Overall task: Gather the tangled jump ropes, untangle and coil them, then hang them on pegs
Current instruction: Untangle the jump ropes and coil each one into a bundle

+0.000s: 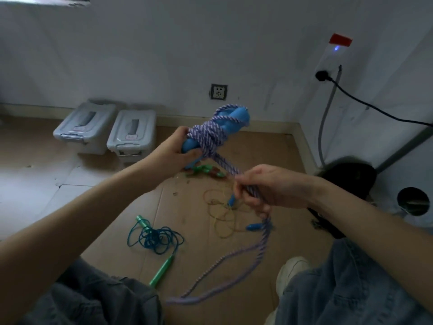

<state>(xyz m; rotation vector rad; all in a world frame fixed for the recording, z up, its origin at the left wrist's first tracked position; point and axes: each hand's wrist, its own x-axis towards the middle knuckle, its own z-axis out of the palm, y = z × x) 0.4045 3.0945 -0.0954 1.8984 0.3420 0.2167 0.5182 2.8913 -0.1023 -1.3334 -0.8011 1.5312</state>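
Gripping the blue handles [192, 146] in my left hand [173, 153], their long axis tilting up and away rightward, I pinch the purple rope [208, 137] in my right hand [269, 186], below and nearer me, ready for another wrap.

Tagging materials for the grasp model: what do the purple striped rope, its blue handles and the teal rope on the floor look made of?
Purple striped rope: looks like braided fabric cord, matte, with a visible twisted weave.
Blue handles: likely moulded plastic, smooth with a slight sheen; the left hand grips them.
Teal rope: thin, smooth, uniform strand, probably PVC or rubber; cannot tell which.
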